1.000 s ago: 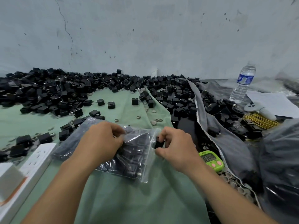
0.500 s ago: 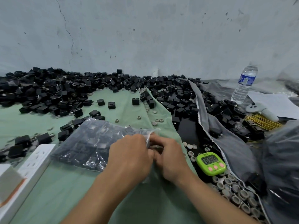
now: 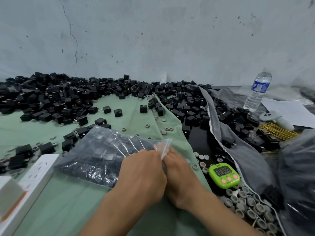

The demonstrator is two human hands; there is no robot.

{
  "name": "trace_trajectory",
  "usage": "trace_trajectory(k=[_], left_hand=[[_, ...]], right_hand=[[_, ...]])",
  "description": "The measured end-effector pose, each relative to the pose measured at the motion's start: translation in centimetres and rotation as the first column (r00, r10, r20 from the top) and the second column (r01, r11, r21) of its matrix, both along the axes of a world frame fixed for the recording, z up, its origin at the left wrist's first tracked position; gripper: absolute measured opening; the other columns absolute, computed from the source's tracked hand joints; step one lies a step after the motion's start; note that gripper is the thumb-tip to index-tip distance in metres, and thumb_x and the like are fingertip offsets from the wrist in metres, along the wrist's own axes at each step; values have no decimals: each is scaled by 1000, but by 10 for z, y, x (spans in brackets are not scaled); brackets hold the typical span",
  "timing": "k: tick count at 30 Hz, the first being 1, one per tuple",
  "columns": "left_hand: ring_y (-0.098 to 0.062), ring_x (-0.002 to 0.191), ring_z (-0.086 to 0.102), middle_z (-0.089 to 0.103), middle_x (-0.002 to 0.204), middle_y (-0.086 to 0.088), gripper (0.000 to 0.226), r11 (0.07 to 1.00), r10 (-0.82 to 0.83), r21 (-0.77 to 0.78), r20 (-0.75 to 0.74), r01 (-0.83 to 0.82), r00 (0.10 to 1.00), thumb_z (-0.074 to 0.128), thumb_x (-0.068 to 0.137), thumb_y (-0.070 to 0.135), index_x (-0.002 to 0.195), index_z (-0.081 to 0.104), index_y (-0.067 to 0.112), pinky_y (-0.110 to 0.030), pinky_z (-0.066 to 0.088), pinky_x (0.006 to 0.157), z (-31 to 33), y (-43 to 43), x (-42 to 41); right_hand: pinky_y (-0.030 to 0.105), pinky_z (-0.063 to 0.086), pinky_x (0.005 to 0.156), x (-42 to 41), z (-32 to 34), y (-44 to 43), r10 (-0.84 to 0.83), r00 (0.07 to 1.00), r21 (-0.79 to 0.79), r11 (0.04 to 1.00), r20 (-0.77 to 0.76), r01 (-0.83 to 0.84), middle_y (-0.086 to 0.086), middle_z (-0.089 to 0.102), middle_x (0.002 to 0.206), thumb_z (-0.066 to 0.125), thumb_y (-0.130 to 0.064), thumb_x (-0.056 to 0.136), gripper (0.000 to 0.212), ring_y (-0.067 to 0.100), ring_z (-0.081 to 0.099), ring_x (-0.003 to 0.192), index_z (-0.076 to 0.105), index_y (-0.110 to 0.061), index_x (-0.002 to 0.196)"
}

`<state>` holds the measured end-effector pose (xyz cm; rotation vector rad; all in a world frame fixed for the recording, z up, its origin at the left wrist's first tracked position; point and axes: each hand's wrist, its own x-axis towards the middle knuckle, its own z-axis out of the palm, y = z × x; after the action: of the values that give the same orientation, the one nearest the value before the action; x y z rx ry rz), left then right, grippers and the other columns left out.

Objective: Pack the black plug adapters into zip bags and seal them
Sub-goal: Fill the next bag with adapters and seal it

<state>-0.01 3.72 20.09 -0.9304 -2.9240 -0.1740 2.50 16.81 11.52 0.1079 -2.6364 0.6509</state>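
Left hand (image 3: 143, 172) and right hand (image 3: 181, 176) press together, each pinching the mouth of the filled zip bag (image 3: 97, 159) on the green cloth (image 3: 68, 210). Right of the bag sits a green timer (image 3: 224, 174). Beyond the bag, loose black plug adapters (image 3: 56, 101) heap along the wall (image 3: 153, 40).

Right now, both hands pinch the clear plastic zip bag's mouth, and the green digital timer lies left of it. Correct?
No. The head view shows the green digital timer right of the clear plastic zip bag. The rest holds.
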Motion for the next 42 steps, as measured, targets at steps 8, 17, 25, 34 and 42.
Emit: trace_trajectory(k=[8, 17, 25, 34, 42], left_hand=[[-24, 91, 60, 62, 103, 1, 18, 997, -21, 73, -20, 23, 1000, 49, 91, 26, 107, 55, 22, -31, 31, 67, -5, -1, -4], [-7, 68, 51, 56, 72, 9, 24, 955, -32, 297, 74, 8, 997, 54, 94, 31, 71, 55, 23, -27, 33, 54, -11, 0, -23], [-7, 69, 57, 63, 70, 7, 24, 902, -47, 430, 185, -37, 982, 57, 96, 25, 73, 61, 22, -31, 46, 64, -9, 5, -32], [-9, 66, 58, 62, 69, 8, 26, 889, -37, 452, 231, -73, 972, 56, 96, 27, 70, 59, 23, -28, 41, 54, -4, 3, -34], [-19, 78, 61, 64, 78, 4, 21, 901, 12, 422, 202, -98, 979, 54, 95, 30, 77, 61, 20, -43, 55, 76, -4, 6, -20]], right_hand=[[34, 16, 124, -1, -4, 5, 69, 990, 149, 985, 121, -87, -8, 30, 164, 44, -30, 90, 72, 13, 18, 154, 27, -28, 160], [28, 53, 96, 6, 28, 33, -435, 900, -140, 890, 20, 433, -6, 76, 111, 53, -9, 86, 37, 16, 68, 104, 79, -24, 108], [34, 48, 77, -57, 57, 110, -533, 746, 60, 827, 399, 559, 10, 65, 130, 48, 0, 91, 68, 31, 61, 113, 37, -21, 155], [35, 51, 62, -63, 55, 99, -541, 791, -228, 764, 285, 604, 5, 68, 93, 56, -23, 98, 10, 22, 66, 77, 53, -22, 107], [19, 45, 46, 2, 36, 27, -103, 938, -868, 355, 331, 346, 11, 73, 72, 77, -6, 87, 5, 11, 60, 49, 76, -7, 82]])
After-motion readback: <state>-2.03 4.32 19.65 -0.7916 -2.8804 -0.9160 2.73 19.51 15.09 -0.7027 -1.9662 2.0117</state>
